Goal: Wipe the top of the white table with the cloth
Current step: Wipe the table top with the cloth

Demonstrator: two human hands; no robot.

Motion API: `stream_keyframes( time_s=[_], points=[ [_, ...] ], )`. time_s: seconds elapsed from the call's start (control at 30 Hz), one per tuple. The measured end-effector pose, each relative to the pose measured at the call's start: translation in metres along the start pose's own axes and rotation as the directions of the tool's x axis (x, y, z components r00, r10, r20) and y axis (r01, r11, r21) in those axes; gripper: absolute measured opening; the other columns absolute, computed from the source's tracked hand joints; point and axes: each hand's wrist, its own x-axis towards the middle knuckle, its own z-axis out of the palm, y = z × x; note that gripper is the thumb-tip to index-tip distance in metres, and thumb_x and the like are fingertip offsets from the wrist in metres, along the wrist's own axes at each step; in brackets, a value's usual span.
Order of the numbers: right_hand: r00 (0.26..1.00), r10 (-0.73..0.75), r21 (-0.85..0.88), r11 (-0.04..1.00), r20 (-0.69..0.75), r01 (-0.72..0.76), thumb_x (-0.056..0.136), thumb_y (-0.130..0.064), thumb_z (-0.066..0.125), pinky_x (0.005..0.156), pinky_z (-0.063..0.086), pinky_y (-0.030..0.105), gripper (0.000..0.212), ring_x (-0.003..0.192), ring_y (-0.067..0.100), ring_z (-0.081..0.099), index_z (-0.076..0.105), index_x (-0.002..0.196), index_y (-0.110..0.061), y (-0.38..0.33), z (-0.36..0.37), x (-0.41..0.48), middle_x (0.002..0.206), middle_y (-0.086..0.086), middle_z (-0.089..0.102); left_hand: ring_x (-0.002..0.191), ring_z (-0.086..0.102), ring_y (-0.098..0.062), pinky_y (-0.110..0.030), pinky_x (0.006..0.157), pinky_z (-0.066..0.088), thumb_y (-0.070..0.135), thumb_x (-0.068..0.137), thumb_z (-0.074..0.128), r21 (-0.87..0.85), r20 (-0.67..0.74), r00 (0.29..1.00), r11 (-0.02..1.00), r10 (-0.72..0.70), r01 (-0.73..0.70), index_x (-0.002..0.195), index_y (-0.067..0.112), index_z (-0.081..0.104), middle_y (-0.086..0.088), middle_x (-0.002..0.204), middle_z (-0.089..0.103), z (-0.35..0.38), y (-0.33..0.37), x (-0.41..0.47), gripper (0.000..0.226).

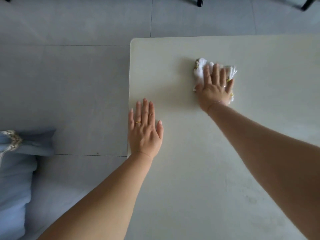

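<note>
On white table (199, 153): our right hand (213, 90), fingers straight, presses the crumpled cloth (201, 70) toward the far left corner; our left hand (144, 131) rests flat by the edge; wiping underway, we judge, remaining share unclear

Our left grip (144, 132) flat on the bench (173, 187) near its left edge, our right grip (214, 89) farther and right atop the cloth (201, 66), cushion (13, 170) well left of the bench.
</note>
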Motion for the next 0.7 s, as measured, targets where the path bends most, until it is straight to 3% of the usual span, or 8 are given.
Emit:
stream_keyframes(
  time_s=[0.07,0.13,0.2,0.23,0.3,0.4,0.57,0.7],
  points=[
    [0.993,-0.118,-0.016,0.993,0.003,0.118,0.096,-0.047,0.028,0.114,-0.009,0.050,0.063,0.146,0.025,-0.009,0.001,0.150,-0.031,-0.028,0.011,-0.026,0.160,-0.001,-0.004,0.145,0.017,-0.030,-0.046,0.119,0.009,0.028,0.096,0.030,0.043,-0.036,0.997,0.997,0.063,-0.062,0.148,0.005,0.025,-0.012,0.156,0.021,-0.002,0.005,-0.003,0.057],
    [0.926,-0.373,-0.047,0.925,0.056,0.376,0.097,-0.048,0.025,0.114,-0.010,0.046,0.060,0.146,0.024,-0.008,0.003,0.150,-0.032,-0.033,0.016,-0.051,0.160,-0.002,-0.003,0.145,0.016,-0.030,-0.045,0.119,0.011,0.027,0.097,0.034,0.010,-0.064,0.995,0.997,0.073,-0.073,0.148,0.005,0.025,-0.013,0.156,0.021,-0.002,0.011,-0.013,0.057],
    [0.865,-0.499,-0.077,0.861,0.061,0.502,0.098,-0.048,0.025,0.115,-0.008,0.043,0.057,0.147,0.021,-0.004,0.006,0.150,-0.034,-0.008,0.012,-0.053,0.160,-0.004,0.001,0.145,0.017,-0.029,-0.044,0.119,0.012,0.032,0.096,0.034,-0.060,-0.076,0.993,0.994,0.092,-0.097,0.147,0.005,0.027,-0.013,0.156,0.023,0.000,0.019,-0.035,0.058],
    [0.877,-0.479,-0.074,0.873,0.044,0.481,0.098,-0.047,0.025,0.115,-0.006,0.042,0.056,0.147,0.019,-0.003,0.007,0.150,-0.035,0.007,0.009,-0.050,0.160,-0.005,0.002,0.145,0.018,-0.028,-0.044,0.118,0.013,0.036,0.096,0.034,-0.090,-0.065,0.991,0.988,0.119,-0.125,0.147,0.005,0.028,-0.013,0.155,0.023,0.003,0.024,-0.050,0.060],
    [0.952,-0.306,-0.035,0.951,0.013,0.306,0.098,-0.047,0.022,0.115,-0.008,0.042,0.055,0.146,0.017,-0.004,0.005,0.150,-0.035,0.032,0.004,-0.044,0.160,-0.005,0.000,0.145,0.018,-0.026,-0.043,0.117,0.015,0.042,0.096,0.034,-0.130,-0.016,0.987,0.978,0.163,-0.163,0.147,0.006,0.028,-0.012,0.155,0.023,0.008,0.031,-0.076,0.063],
    [0.996,-0.093,0.019,0.995,0.000,0.093,0.096,-0.047,0.022,0.114,-0.011,0.046,0.058,0.146,0.020,-0.009,0.001,0.150,-0.035,0.015,0.011,-0.062,0.160,-0.004,-0.005,0.144,0.021,-0.027,-0.043,0.116,0.019,0.045,0.094,0.034,-0.130,0.024,0.989,0.981,0.146,-0.142,0.147,0.007,0.026,-0.011,0.156,0.023,0.015,0.034,-0.090,0.066],
    [0.920,-0.383,-0.026,0.922,0.087,0.387,0.097,-0.048,0.022,0.115,-0.013,0.045,0.058,0.145,0.020,-0.013,0.000,0.150,-0.033,0.005,0.018,-0.124,0.159,-0.003,-0.008,0.144,0.020,-0.027,-0.045,0.116,0.018,0.044,0.093,0.033,-0.114,0.055,0.988,0.984,0.145,-0.138,0.147,0.005,0.026,-0.012,0.155,0.024,0.013,0.035,-0.088,0.067],
    [0.911,-0.401,-0.011,0.915,0.097,0.404,0.094,-0.058,0.017,0.115,-0.014,0.044,0.062,0.146,0.018,-0.007,0.011,0.150,-0.033,0.016,0.009,-0.122,0.160,-0.004,0.001,0.144,0.020,-0.027,-0.045,0.117,0.016,0.044,0.093,0.032,-0.112,0.066,0.988,0.985,0.141,-0.133,0.148,0.006,0.026,-0.012,0.155,0.024,0.013,0.036,-0.089,0.067]
  ],
)
